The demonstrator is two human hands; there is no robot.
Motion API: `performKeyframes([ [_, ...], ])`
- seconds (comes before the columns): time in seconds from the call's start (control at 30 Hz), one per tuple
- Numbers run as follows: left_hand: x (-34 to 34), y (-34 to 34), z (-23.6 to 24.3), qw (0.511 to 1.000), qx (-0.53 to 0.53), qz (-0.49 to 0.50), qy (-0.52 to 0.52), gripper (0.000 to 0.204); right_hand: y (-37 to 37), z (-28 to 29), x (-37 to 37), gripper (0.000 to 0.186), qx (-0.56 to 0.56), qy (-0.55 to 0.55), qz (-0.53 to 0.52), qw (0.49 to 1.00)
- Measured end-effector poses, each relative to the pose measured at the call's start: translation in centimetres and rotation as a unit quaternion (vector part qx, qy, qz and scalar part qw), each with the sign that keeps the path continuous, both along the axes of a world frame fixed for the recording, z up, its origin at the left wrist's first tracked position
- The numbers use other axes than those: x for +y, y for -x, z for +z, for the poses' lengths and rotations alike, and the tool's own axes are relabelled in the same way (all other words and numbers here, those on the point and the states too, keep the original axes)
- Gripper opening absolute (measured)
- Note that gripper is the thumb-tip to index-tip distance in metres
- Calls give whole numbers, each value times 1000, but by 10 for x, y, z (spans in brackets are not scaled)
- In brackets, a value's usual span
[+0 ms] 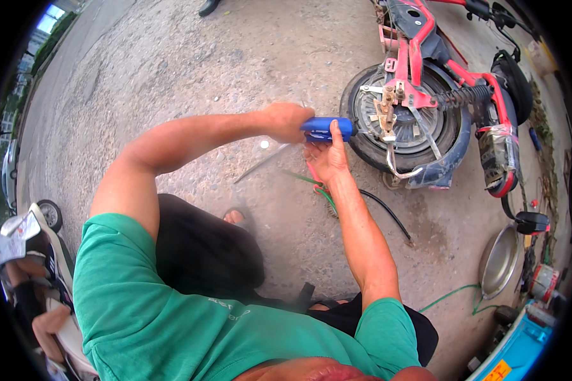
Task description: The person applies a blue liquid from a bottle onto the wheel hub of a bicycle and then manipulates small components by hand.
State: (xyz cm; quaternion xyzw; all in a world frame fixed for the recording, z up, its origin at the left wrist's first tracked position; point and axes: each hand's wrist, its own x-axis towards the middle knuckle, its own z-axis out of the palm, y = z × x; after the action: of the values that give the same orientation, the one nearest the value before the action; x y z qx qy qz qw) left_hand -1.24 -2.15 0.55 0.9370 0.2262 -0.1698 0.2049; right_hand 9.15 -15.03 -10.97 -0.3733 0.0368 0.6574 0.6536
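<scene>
My left hand is closed on the left end of a blue plastic tool or case. My right hand holds it from below, thumb across its front. Just beside lies the rear wheel of a red scooter tipped on its side, with rusty fittings at the hub. A thin dark rod extends from under my hands. Below my right hand are red handles, a green hose or cord and a black hose, partly hidden by my arm.
A steel basin, a green cord and a blue box are at the right. At the left, a person's bare leg shows by a white scooter. A dark shoe is at the top edge, a parked car far left.
</scene>
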Motion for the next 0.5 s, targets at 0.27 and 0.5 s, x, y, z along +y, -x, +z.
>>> performKeyframes([
  [0.27,-11,5,-11,994,-35,83,58,49,6,-10,2,54,-44,7,-67,997],
  [0.5,-7,-1,-9,988,-57,88,113,46,6,4,3,44,-69,111,-105,986],
])
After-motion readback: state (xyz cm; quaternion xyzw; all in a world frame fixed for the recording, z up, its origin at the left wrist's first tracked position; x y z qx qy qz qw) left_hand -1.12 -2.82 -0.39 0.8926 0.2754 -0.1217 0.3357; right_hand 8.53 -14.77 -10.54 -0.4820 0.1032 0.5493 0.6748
